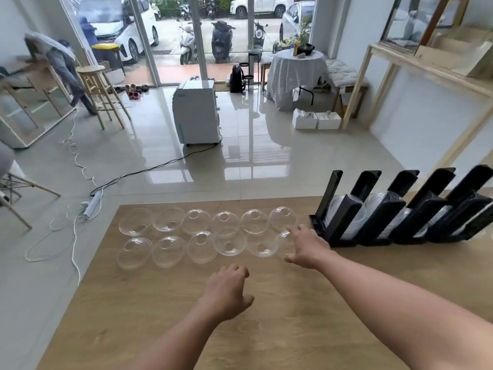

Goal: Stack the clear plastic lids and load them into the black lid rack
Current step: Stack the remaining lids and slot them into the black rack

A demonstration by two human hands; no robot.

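Note:
Several clear dome lids lie in two rows on the wooden table (266, 316), from the far-left lid (134, 221) to the far-right lid (282, 218). My right hand (306, 248) spans the rightmost lid of the near row (285, 243), thumb and fingers around its rim. My left hand (229, 289) hovers over bare table in front of the rows, fingers curled, holding nothing. The black lid rack (400, 209) stands at the right of the table with several slanted channels; clear lids show inside some channels.
The table's far edge runs just behind the back row of lids. Beyond it lies a tiled floor with cables, a white unit (197, 113), a wooden stool (98, 94) and a person bent over at the far left (64, 65).

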